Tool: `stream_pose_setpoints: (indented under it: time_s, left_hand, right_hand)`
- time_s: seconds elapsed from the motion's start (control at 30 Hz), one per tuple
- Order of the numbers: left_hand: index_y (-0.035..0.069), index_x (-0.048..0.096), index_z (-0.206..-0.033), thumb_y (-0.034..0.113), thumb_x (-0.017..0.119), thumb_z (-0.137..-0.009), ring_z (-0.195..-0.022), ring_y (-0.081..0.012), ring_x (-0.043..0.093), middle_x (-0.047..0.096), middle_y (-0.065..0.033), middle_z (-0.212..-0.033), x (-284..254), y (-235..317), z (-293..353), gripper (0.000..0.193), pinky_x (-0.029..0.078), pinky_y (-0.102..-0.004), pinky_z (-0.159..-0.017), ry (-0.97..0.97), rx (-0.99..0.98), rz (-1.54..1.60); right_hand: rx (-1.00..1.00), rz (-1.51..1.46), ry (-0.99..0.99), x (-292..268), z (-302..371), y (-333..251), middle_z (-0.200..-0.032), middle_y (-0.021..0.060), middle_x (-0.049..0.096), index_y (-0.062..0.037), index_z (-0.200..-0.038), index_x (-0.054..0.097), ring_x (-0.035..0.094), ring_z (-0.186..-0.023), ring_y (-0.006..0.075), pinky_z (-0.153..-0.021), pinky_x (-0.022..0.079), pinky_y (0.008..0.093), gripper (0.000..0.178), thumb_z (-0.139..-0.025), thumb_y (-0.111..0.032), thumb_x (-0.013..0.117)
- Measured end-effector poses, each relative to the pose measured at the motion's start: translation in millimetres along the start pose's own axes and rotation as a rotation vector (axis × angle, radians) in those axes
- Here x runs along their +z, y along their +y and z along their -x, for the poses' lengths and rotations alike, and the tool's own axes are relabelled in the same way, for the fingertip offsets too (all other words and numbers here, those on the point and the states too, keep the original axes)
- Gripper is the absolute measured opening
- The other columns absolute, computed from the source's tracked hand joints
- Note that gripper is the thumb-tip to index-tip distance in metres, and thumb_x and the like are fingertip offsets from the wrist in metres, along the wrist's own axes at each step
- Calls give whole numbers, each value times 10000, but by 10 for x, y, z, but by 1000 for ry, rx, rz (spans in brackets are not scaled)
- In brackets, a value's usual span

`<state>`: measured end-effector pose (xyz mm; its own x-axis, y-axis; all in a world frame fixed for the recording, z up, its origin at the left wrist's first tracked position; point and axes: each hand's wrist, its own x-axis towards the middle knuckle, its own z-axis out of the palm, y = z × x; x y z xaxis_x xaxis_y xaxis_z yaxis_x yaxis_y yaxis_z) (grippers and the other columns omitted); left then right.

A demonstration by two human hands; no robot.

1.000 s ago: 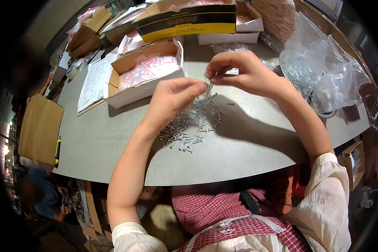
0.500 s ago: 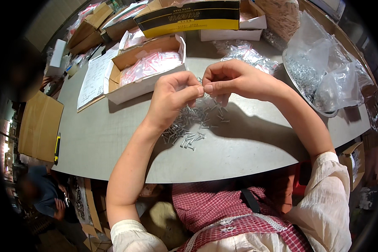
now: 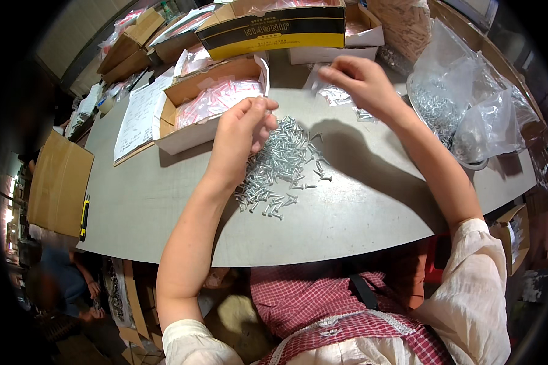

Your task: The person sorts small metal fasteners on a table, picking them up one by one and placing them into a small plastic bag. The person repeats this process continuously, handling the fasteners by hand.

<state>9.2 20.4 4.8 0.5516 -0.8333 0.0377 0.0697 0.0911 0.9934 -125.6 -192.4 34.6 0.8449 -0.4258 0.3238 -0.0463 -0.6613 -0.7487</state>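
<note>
My left hand (image 3: 242, 137) hovers beside the near right corner of a white cardboard box (image 3: 192, 134). Its fingers are loosely bent and apart, and I see nothing between them. Small clear zip bags with red lines (image 3: 222, 100) fill that box. Farther right, my right hand (image 3: 360, 84) pinches a small clear plastic bag (image 3: 315, 80), blurred by motion; its contents cannot be made out. Below that hand lie several filled clear bags (image 3: 336, 95). A loose heap of silver screws (image 3: 280, 155) spreads over the grey table (image 3: 274, 240) between my forearms.
At the right, a large round pan (image 3: 415, 109) holds many screws and clear plastic bags (image 3: 490, 121). A black and yellow box (image 3: 271, 30) stands at the back. Written sheets (image 3: 137, 118) and a yellow-black cutter knife (image 3: 84, 217) are on the left. Another person (image 3: 64, 277) sits at lower left.
My hands were together above the screws and have parted. The right one moved back and right with the small bag, over the filled bags; the left moved slightly left, toward the white box.
</note>
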Motion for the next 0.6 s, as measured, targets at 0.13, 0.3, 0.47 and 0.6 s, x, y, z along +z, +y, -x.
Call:
stream_pose_setpoints:
  time_s: [0.13, 0.3, 0.47, 0.6]
  left_hand:
    - [-30, 552, -1257, 299, 397, -1081, -924, -138, 628, 707, -137, -1086, 63, -7, 25, 404, 485, -273, -778, 6, 51, 105]
    - [-57, 389, -1460, 335, 377, -1086, -1300, -224, 509, 525, -184, -1460, 212, -38, 56, 541, 369, -341, -1092, -91, 249, 148]
    - [-44, 327, -1509, 373, 363, -1089, -1380, -224, 425, 455, -160, -1528, 260, 67, 176, 593, 315, -337, -1142, -146, 127, 182]
    - [-38, 331, -1509, 365, 374, -1088, -1335, -214, 468, 446, -170, -1530, 308, 29, 133, 584, 345, -333, -1111, -165, 183, 171]
  right_hand:
    - [-49, 27, -49, 96, 117, -58, -740, 12, 581, -1, -934, 641, 513, -676, 69, -599, 448, 267, 409, -1006, -402, 617]
    - [56, -461, -489, 494, 361, -244, -959, 11, 632, -10, -1095, 623, 572, -896, 84, -794, 479, 266, 311, -1003, -306, 644]
    - [142, -869, -490, 532, 310, -165, -941, 34, 670, 3, -1092, 682, 642, -879, 126, -816, 517, 297, 299, -982, -275, 663]
    - [193, -876, -410, 454, 353, -212, -889, 38, 672, -9, -1013, 699, 655, -752, 134, -787, 514, 299, 266, -970, -270, 674]
